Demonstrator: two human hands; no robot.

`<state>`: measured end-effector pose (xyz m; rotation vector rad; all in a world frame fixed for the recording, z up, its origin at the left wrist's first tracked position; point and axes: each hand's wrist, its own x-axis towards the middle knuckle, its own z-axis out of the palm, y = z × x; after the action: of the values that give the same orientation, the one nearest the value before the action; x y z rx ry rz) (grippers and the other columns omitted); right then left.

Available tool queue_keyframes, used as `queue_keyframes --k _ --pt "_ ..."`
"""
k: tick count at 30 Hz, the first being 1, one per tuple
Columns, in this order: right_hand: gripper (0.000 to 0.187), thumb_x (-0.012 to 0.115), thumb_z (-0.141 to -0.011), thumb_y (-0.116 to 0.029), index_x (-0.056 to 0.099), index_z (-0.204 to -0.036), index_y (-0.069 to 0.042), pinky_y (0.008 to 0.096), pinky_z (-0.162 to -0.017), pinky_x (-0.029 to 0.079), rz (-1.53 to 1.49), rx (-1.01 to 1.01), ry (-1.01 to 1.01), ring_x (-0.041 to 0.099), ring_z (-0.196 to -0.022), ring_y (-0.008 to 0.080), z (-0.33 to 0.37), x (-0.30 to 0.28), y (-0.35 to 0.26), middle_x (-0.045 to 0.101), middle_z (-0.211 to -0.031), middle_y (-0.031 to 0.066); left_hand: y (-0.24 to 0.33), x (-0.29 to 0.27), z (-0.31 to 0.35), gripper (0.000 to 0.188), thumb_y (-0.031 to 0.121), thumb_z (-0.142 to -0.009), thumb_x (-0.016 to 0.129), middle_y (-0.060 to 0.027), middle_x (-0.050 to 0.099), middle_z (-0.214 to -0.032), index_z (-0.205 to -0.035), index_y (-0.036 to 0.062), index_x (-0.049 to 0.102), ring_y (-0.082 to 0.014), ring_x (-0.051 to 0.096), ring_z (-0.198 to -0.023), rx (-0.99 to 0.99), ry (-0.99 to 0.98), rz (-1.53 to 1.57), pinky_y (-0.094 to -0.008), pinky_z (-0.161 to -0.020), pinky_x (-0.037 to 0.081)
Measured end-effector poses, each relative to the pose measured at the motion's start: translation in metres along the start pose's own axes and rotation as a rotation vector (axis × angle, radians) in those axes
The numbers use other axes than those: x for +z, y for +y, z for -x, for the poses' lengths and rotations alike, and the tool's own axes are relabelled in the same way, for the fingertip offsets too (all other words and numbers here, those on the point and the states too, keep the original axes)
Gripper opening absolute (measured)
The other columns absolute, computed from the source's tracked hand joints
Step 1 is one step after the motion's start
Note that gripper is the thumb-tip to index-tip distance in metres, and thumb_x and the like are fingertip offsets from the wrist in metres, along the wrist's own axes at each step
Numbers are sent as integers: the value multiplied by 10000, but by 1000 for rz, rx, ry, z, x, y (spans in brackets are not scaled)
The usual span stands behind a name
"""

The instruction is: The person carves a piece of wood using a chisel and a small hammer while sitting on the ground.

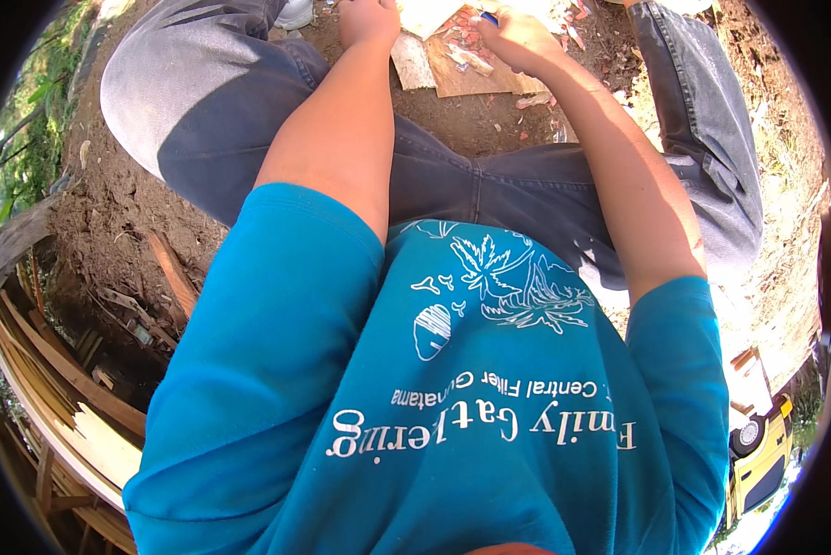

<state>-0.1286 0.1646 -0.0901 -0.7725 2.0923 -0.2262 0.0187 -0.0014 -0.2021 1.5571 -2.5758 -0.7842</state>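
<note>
My left hand [369, 22] reaches to the top edge of the view, where its fingers are cut off. Whatever it may hold is out of sight. My right hand [521, 43] is closed at the top, a little to the right. A small dark blue piece [489, 18], perhaps the end of a handle, pokes out of its grip; the rest is hidden. Between and beyond the hands lies a flat tan board [466, 80] on the soil. Pale chips and reddish scraps [469, 58] are scattered over it, close to my right hand.
My bent legs in dark grey trousers [240, 120] frame the work spot. Bare brown soil [110, 227] surrounds me. Wooden planks [101, 439] are stacked at lower left, beside a grey log [13, 242]. A yellow vehicle [757, 462] shows at lower right.
</note>
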Motion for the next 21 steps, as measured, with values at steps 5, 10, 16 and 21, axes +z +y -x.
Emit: queue_keyframes --k 5,10,16,21 --pt "407 477 -1027 -436 575 -999 -42 294 -457 515 -142 123 -144 536 -470 122 10 -5 -10 631 -716 20 8 -12 1 354 399 -944 582 -239 681 -1093 -1115 112 701 -452 631 -1042 -137 -38 68 -534 -917 501" --pt "265 489 -1063 -327 571 -947 -103 222 -378 400 -1020 155 -158 463 -440 54 5 14 5 576 -674 -21 4 -2 8 429 437 -964 557 -225 627 -1137 -1212 96 636 -396 670 -989 -114 -32 84 -501 -859 536" --pt "377 579 -983 -395 661 -922 -32 288 -419 433 -95 75 -59 521 -455 90 19 -27 -13 508 -526 10 6 -4 3 346 408 -949 594 -170 611 -1136 -1169 158 686 -389 653 -1027 -181 -37 158 -501 -864 538" --pt "475 527 -974 -361 591 -1302 -24 457 -871 546 214 -316 155 714 -854 329 7 -19 16 716 -1008 226 13 -9 -8 301 379 -941 601 -122 681 -1095 -1078 133 709 -364 666 -995 -169 52 171 -503 -825 547"
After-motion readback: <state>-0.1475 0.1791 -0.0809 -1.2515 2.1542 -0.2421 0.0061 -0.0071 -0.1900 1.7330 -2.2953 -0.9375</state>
